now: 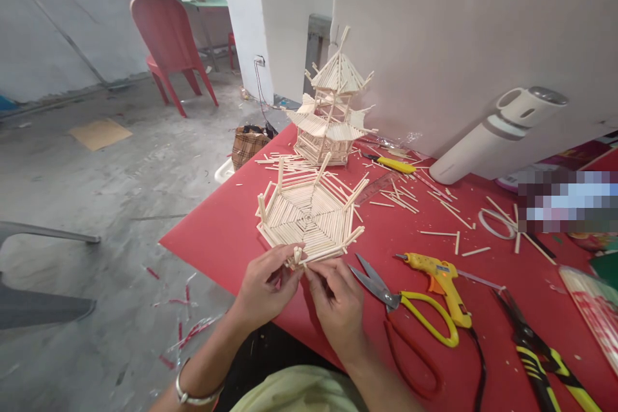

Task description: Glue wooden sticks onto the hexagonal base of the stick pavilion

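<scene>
While both your hands meet at the near rim of the platform (309, 217), it sits in the middle of the frame, an eight-sided piece of pale sticks laid in rings, with short posts standing at its corners. Your left hand (265, 286) has its thumb and fingers pinched narrow on that rim, around a small cluster of upright stick ends; your right hand (338, 299), just beside it, also pinches the rim, though you cannot tell there which stick its fingertips press. A bracelet (193, 399) circles your left wrist at the bottom of the frame. Beyond the platform, in the upper middle, a tiered pagoda (333, 122) of the same sticks stands upright on the red counter (217, 232). Loose sticks (398, 196) lie scattered right of centre, near a yellow knife (396, 164). To the right of your hands, scissors (393, 300) lie with their blades apart, the glue gun (437, 273) rests on its side just past them, and the snips (524, 335) lie at lower right. A pale flask (497, 135) leans at upper right, and a red chair (167, 32) stands on the floor at upper left.
</scene>
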Tool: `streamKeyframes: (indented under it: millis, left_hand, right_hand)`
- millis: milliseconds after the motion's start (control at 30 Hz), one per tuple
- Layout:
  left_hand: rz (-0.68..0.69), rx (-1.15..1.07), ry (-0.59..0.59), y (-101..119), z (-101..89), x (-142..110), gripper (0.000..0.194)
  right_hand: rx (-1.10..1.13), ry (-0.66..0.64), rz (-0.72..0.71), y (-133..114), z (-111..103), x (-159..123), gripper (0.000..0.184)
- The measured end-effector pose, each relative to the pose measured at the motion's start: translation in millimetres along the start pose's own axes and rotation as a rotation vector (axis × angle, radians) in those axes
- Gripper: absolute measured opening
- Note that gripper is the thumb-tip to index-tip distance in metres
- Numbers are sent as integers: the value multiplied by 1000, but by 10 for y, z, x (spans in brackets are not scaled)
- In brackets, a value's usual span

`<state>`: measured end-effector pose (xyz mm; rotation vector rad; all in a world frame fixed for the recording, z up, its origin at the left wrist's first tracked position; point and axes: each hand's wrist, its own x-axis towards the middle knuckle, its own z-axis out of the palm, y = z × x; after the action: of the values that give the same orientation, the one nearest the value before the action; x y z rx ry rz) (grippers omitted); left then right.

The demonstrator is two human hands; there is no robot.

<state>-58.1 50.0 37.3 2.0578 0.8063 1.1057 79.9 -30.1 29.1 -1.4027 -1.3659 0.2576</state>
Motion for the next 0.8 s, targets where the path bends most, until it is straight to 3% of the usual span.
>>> streamKeyframes:
  millis: [800]
  left_hand:
    - [18, -8, 3, -22, 6, -21, 25]
  right_hand:
    - [-4, -1, 14, 19, 3, 4, 16]
